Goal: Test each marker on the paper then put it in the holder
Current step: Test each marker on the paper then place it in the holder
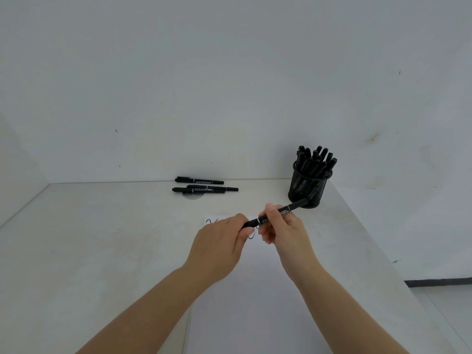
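Both hands, left (224, 241) and right (278, 226), grasped one marker (274, 214) above the paper (242, 290); holder (307, 185) at one o'clock.

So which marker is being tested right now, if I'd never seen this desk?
Find the black mesh holder full of markers at the table's far right. Just in front of it, above the paper, both hands hold one marker. It alone is lifted; three others lie flat by the wall.
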